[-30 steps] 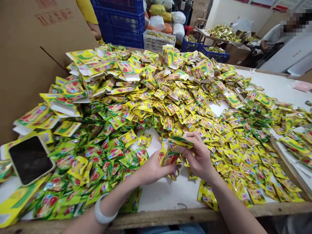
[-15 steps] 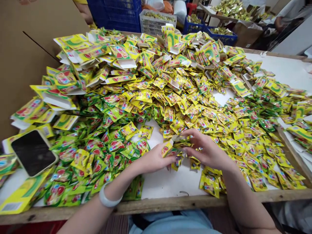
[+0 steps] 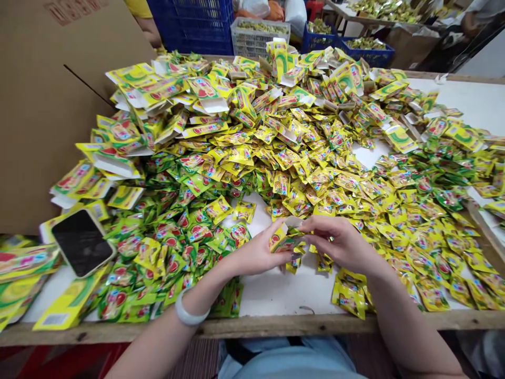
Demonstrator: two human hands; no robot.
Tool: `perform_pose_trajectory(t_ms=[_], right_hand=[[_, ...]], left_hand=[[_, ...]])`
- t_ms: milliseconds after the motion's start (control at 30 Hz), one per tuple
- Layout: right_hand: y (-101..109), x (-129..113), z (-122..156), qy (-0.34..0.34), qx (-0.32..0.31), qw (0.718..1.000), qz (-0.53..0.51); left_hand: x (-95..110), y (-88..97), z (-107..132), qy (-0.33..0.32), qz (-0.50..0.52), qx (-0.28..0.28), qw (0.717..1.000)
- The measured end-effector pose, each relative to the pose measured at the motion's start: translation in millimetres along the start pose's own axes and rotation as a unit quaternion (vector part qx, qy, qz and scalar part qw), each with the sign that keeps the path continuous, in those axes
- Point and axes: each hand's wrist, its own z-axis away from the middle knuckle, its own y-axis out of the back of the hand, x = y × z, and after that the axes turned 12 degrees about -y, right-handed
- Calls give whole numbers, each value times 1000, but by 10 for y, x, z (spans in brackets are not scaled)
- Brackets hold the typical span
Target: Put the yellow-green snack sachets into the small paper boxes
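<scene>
My left hand [image 3: 258,253] grips a small yellow carton [image 3: 281,241] with an open white flap, held just above the white table [image 3: 272,295]. My right hand [image 3: 338,243] is closed on a few yellow-green sachets [image 3: 300,235] at the carton's open end. Both hands meet near the table's front middle. A huge heap of loose yellow and green sachets [image 3: 300,163] covers the table behind and beside them. A white bangle [image 3: 189,314] sits on my left wrist.
Flat and folded yellow cartons [image 3: 118,158] are stacked at the left, against a big brown cardboard box [image 3: 43,121]. A black phone [image 3: 82,242] lies on cartons at the left. Blue crates [image 3: 193,26] and a white basket [image 3: 258,34] stand behind the table. A wooden edge [image 3: 276,326] runs along the front.
The sachets in my right hand have come down to the mouth of the carton in my left hand. The camera has tilted and shifted a little, so the table sits differently in view.
</scene>
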Motion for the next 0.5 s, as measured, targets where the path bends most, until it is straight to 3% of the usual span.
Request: perform_pose_trajectory(t_ms=[100,200,267,400,500], right_hand=[[-100,-34,-26,24,99,995,9],[-140,-140,-39,37,136,990,17],[-102,-201,-23,39,97,994,36],[42,-176,48,19,-94,995,28],[41,-84,66,8,-146,988,49]], left_hand=[[-13,1,18,0,3,9,1000],[49,5,12,-17,-20,1,1000],[111,8,3,-33,-51,-14,998],[184,-15,-3,-41,-86,-24,995],[156,-73,-6,-39,-91,-42,994]])
